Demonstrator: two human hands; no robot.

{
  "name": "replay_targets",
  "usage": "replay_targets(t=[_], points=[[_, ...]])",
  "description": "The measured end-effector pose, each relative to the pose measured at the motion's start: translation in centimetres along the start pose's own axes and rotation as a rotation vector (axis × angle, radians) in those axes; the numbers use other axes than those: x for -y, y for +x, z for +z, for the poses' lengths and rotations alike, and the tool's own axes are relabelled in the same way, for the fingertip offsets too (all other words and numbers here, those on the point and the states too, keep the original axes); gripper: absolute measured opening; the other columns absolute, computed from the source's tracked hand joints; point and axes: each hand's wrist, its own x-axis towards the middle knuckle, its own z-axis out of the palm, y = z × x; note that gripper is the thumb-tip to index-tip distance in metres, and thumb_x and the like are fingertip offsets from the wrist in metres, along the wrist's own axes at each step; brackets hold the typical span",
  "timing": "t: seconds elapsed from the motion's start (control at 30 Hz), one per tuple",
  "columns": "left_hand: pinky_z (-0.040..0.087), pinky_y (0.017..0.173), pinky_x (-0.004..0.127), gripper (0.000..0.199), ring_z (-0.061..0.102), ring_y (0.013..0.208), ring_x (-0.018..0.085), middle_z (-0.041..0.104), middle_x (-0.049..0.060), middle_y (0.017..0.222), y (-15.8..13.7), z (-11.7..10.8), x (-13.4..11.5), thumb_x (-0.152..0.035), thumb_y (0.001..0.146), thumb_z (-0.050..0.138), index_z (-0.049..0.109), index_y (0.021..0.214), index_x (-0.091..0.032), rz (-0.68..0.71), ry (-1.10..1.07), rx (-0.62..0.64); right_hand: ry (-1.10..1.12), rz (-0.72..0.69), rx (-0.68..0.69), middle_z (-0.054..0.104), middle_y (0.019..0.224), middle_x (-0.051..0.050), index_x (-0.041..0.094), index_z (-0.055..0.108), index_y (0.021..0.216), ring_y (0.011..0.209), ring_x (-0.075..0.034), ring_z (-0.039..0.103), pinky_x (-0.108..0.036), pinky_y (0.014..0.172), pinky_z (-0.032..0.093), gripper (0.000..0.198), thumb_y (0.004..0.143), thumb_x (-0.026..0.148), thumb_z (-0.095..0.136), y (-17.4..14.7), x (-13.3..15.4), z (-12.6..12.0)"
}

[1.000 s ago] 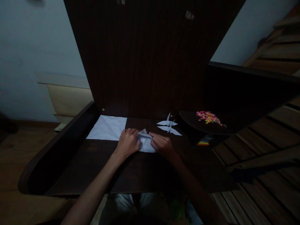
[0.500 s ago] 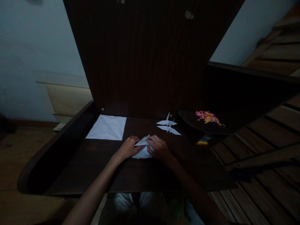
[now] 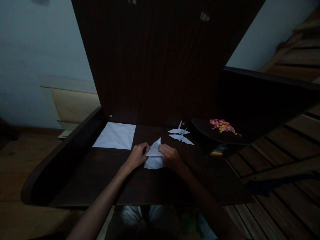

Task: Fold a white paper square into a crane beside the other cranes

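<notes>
Between my hands, over the dark wooden desk [image 3: 100,180], is a partly folded sheet of white paper [image 3: 154,162] with a triangular flap pointing up and away from me. My left hand [image 3: 138,155] pinches the flap's left corner, fingers curled. On the right side, my right hand [image 3: 171,156] grips the paper's edge, its fingertips over the flap. Beyond my right hand lie two white folded paper cranes [image 3: 180,137], one behind the other. A creased white square sheet [image 3: 115,136] lies flat to the left of my left hand.
On a small dark corner shelf [image 3: 205,130] at the right sits a heap of pink and yellow small pieces [image 3: 223,125]. Below it is a colourful packet [image 3: 217,151]. A raised side panel [image 3: 62,160] bounds the desk's left, and a tall board [image 3: 160,66] its back.
The triangular flap has risen and opened wider, its tip now pointing away from me. My hands have spread slightly to the paper's two sides. The view has shifted a little.
</notes>
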Motion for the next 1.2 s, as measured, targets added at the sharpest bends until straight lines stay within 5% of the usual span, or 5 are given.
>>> replay_targets(t=[0.27, 0.6, 0.9, 1.03, 1.2], points=[[0.047, 0.075, 0.030, 0.025, 0.060, 0.079, 0.018, 0.062, 0.005, 0.085, -0.1, -0.6, -0.8, -0.015, 0.083, 0.048, 0.068, 0.096, -0.020, 0.000, -0.018, -0.153, 0.238, 0.090, -0.205, 0.063, 0.084, -0.008, 0.018, 0.054, 0.081, 0.081, -0.019, 0.060, -0.028, 0.073, 0.047, 0.024, 0.069, 0.000, 0.042, 0.0, -0.7, -0.8], [0.044, 0.068, 0.028, 0.025, 0.057, 0.079, 0.017, 0.063, 0.005, 0.091, -0.7, -1.8, -0.1, -0.025, 0.085, 0.050, 0.069, 0.100, -0.020, -0.096, -0.204, -0.216, 0.570, 0.460, -0.429, 0.066, 0.081, -0.004, 0.020, 0.056, 0.073, 0.078, -0.019, 0.062, -0.029, 0.070, 0.049, 0.004, 0.074, 0.018, 0.059, 1.0, -2.2, -2.2], [0.043, 0.064, 0.025, 0.026, 0.056, 0.073, 0.015, 0.065, 0.007, 0.094, -1.2, -1.9, 1.0, -0.030, 0.079, 0.056, 0.071, 0.095, -0.016, -0.195, -0.344, -0.339, 0.892, 0.759, -0.402, 0.061, 0.063, -0.001, 0.018, 0.053, 0.065, 0.061, -0.016, 0.057, -0.025, 0.054, 0.044, 0.033, 0.067, 0.047, 0.067, 0.8, -3.1, -1.5], [0.037, 0.050, 0.021, 0.030, 0.046, 0.054, 0.010, 0.060, 0.002, 0.070, -1.5, -1.6, 1.6, -0.032, 0.077, 0.057, 0.071, 0.098, -0.014, -0.253, -0.397, -0.334, 1.048, 0.922, -0.342, 0.063, 0.060, -0.004, 0.017, 0.058, 0.070, 0.055, -0.019, 0.059, -0.028, 0.051, 0.045, 0.045, 0.062, 0.061, 0.066, 0.3, -4.2, 0.2], [0.040, 0.051, 0.022, 0.032, 0.045, 0.051, 0.011, 0.052, -0.001, 0.058, -1.3, -0.6, 3.1, -0.029, 0.079, 0.051, 0.070, 0.100, -0.013, -0.291, -0.244, -0.298, 0.903, 1.013, -0.182, 0.064, 0.057, -0.007, 0.015, 0.062, 0.071, 0.056, -0.023, 0.061, -0.034, 0.054, 0.049, 0.044, 0.070, 0.060, 0.060, -0.7, -5.5, 2.5]])
